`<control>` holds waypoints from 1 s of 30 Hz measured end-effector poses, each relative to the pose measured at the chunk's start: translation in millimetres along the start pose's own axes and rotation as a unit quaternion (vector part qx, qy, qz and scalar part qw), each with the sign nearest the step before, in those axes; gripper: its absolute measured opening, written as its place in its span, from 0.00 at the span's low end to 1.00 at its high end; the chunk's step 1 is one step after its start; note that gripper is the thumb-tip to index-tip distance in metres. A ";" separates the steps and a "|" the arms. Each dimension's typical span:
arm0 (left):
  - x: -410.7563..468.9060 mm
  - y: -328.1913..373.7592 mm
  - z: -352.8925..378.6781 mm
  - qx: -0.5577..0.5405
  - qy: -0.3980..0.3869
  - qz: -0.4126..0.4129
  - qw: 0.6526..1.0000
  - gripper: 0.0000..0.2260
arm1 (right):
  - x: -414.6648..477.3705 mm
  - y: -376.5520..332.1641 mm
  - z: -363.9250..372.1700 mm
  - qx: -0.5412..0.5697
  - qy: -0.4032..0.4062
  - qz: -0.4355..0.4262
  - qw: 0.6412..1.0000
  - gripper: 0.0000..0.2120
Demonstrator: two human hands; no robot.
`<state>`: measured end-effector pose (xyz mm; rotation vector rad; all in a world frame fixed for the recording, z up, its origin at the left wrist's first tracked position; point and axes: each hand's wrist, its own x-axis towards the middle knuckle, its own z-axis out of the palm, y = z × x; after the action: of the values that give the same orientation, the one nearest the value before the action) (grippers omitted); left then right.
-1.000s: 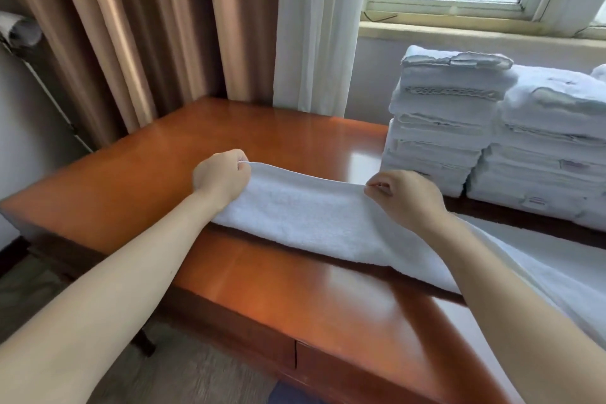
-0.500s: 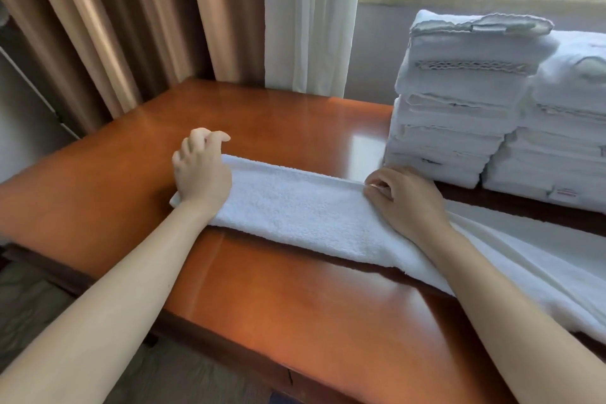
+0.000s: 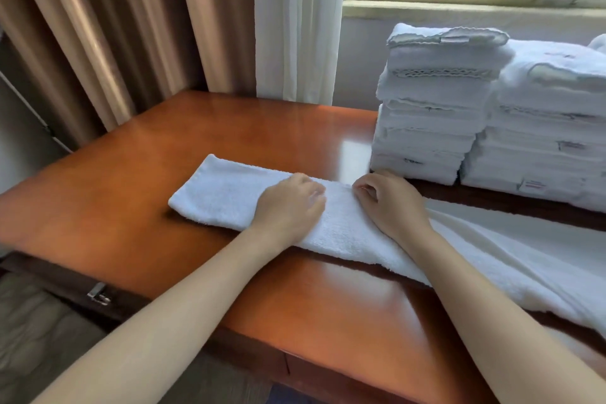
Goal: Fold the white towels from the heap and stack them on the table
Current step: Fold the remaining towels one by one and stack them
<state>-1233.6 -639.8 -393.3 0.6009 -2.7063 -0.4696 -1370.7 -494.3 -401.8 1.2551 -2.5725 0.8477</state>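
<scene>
- Towel, folded into a long strip, lies across the table, near the stacks of folded ones.
- Soft, light and floppy, I'd judge; best taken by the corners of one end.
- My right hand pinches its far edge; my left hand rests on it, fingers bent, grip unclear.

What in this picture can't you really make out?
Head view only:
- Towel: right end runs off the frame's right edge.
- Right stack: cut off by the same edge.
- Tags: too small to read.
- Left hand: fingers blurred, grip unclear.
</scene>
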 end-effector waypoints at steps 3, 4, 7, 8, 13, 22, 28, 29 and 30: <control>-4.1 24.2 20.6 0.085 -0.069 -0.038 0.993 0.22 | -11.7 -4.5 -2.7 0.016 0.004 -0.003 1.000 0.09; -6.2 28.1 25.6 0.108 -0.095 -0.055 0.988 0.25 | -15.5 -5.9 -4.8 0.022 0.003 -0.005 1.000 0.10; -8.4 27.6 32.9 0.131 -0.117 -0.071 0.982 0.29 | -27.5 -7.8 -15.1 0.001 -0.004 -0.024 1.000 0.12; -7.8 25.1 31.8 0.134 -0.119 -0.069 0.981 0.29 | -32.4 -7.0 -18.3 -0.023 -0.006 -0.033 0.999 0.13; 1.5 1.3 20.5 0.156 -0.129 -0.083 0.976 0.29 | -60.7 1.1 -33.8 -0.088 -0.014 -0.027 0.996 0.17; -1.9 -55.5 -15.3 0.178 -0.135 -0.137 0.965 0.37 | -78.1 -7.9 -29.2 -0.049 -0.020 0.004 0.999 0.12; 2.7 -38.9 -26.0 0.192 -0.145 -0.145 0.960 0.21 | -75.0 -29.2 -12.9 -0.049 -0.024 0.006 0.998 0.12; 1.5 -28.3 -23.5 0.167 -0.117 -0.104 0.974 0.17 | -74.7 -28.8 -14.8 -0.041 -0.029 0.005 0.999 0.12; -1.0 -16.7 -19.7 0.128 -0.087 -0.057 0.986 0.16 | -75.0 -28.1 -18.1 -0.033 -0.036 0.005 0.999 0.12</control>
<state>-1219.4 -658.4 -382.4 0.8228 -2.9344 -0.2106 -1303.3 -447.4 -402.9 1.2787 -2.6407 0.7264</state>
